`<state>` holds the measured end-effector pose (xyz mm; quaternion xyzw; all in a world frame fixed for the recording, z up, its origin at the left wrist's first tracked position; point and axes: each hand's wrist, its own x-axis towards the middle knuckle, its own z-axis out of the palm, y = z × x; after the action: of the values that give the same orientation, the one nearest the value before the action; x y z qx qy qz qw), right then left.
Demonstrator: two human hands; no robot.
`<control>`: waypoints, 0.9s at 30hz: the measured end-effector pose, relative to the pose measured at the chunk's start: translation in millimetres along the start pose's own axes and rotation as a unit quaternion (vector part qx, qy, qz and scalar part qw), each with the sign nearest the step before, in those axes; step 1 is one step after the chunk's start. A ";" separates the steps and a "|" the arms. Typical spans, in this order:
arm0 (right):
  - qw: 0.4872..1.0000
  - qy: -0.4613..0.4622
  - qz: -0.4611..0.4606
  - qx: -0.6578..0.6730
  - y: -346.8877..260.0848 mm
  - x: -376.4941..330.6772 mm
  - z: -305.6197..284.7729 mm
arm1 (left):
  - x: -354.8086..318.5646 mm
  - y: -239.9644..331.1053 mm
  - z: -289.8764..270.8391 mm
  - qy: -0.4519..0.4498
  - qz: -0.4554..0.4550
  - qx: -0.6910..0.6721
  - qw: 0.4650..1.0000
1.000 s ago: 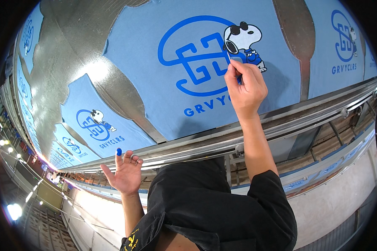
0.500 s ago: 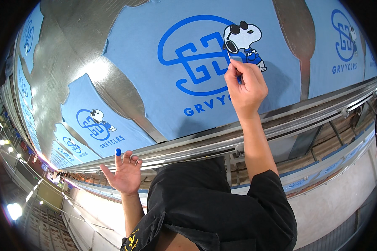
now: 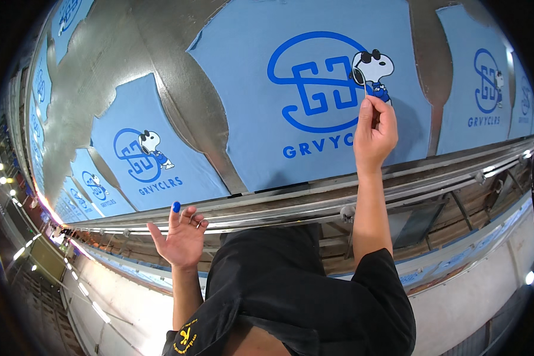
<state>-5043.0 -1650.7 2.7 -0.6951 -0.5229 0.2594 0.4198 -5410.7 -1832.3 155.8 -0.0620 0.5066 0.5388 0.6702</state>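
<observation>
My right hand (image 3: 376,133) pinches a thin pale stick (image 3: 365,90) between thumb and fingertips. Its tip is at the white cartoon dog print (image 3: 374,66), just below the black ear; whether it touches the cloth I cannot tell. The dog stands beside a round blue emblem (image 3: 314,80) on a light blue fabric panel (image 3: 243,101) cut in a shirt shape. Part of the blue lettering below is hidden by my hand. My left hand (image 3: 183,243) is raised palm up in front of the table edge, fingers apart and holding nothing. Blue colour covers one fingertip, and a ring shows on another finger.
The panel lies flat on a long shiny metal table (image 3: 172,77). More printed panels lie to the left (image 3: 154,136) and right (image 3: 480,89). A metal rail (image 3: 291,207) runs along the near edge, close to my body. Another row of blue panels (image 3: 445,267) shows behind me.
The view has shifted, so the panels sit further right in the picture. My right hand stays at the dog print with the stick, now slightly lower on it. My left hand remains open.
</observation>
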 end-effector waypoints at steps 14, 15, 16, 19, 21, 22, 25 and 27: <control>0.959 -0.049 -0.255 -0.113 -31.9 -4.1 3.3 | -47.9 -15.0 -78.3 -0.018 0.057 -0.136 0.989; 0.967 -0.033 -0.239 -0.085 -40.0 -12.0 2.1 | -47.8 -14.4 -84.2 -0.031 0.057 -0.141 0.988; 0.978 -0.032 -0.206 -0.015 -45.1 -24.1 4.1 | -46.0 -14.9 -90.2 -0.042 0.057 -0.146 0.987; 0.986 -0.119 -0.076 0.088 -83.6 -79.3 19.2 | -66.2 -10.3 -115.4 -0.035 0.088 -0.170 0.981; 0.973 -0.199 -0.019 0.112 -117.7 -126.3 38.3 | -83.4 -8.6 -141.4 -0.030 0.110 -0.194 0.974; 0.962 -0.241 -0.007 0.130 -130.9 -156.4 52.8 | -93.1 -8.6 -156.9 -0.028 0.121 -0.206 0.971; 0.922 -0.339 0.016 0.189 -157.1 -245.2 90.6 | -114.6 -9.8 -209.2 -0.031 0.149 -0.222 0.963; 0.921 -0.351 0.007 0.171 -172.2 -298.9 113.9 | -128.4 -3.1 -243.9 -0.040 0.160 -0.237 0.958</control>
<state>-5317.0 -1880.1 68.1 -0.4803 -0.5798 0.5751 0.3199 -5545.5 -2071.7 133.3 -0.1154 0.3406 0.7455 0.5612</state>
